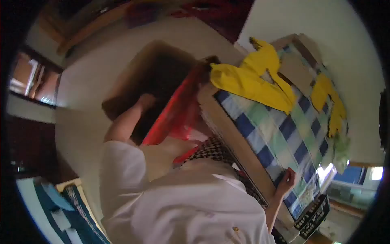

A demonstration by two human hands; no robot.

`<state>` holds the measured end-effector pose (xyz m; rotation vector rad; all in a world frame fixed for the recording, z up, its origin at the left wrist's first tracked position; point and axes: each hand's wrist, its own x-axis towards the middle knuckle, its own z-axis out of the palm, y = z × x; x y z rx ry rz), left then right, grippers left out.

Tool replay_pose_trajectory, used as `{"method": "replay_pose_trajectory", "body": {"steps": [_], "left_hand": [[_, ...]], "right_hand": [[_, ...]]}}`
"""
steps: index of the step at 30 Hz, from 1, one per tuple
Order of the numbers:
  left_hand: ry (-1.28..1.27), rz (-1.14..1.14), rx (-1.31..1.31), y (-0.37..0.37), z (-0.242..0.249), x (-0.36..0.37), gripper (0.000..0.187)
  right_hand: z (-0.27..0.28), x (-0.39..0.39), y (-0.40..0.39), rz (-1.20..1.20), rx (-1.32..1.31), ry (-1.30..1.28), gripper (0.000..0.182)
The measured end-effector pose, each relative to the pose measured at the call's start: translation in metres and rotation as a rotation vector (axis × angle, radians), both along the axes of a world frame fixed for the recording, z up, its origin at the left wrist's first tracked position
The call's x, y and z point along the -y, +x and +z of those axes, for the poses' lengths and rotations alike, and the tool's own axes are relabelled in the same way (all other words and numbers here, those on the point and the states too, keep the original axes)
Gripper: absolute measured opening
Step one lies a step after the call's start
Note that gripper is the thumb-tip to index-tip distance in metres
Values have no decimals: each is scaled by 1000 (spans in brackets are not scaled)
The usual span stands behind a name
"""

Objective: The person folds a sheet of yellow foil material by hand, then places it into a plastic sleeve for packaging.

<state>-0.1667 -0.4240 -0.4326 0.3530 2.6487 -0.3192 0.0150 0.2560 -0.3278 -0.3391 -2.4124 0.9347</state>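
My left hand (147,100) reaches into the dark inside of a brown box (140,61), which is smeared by motion. Its fingers are too dark and blurred to make out. Beside that hand, a shiny red sheet (172,112), like thin plastic, slants down along the near side of the box. Over the near edge of a table with a blue, green and white checked cloth (264,132), my right hand (287,180) is held with its fingers curled in. Whatever those fingers may hold is hidden.
Yellow cloth items (254,77) lie on the checked cloth, with a cardboard piece (296,73) near the wall. A black patterned basket (313,217) stands at the table's right end. Dark blue fabric (79,207) shows at lower left.
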Motion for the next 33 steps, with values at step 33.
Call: {"method": "replay_pose_trajectory", "body": {"steps": [33], "left_hand": [[660,-405,-420,-283,139,-526,20]], "right_hand": [[9,23,-164,183,0,-99,19]]}}
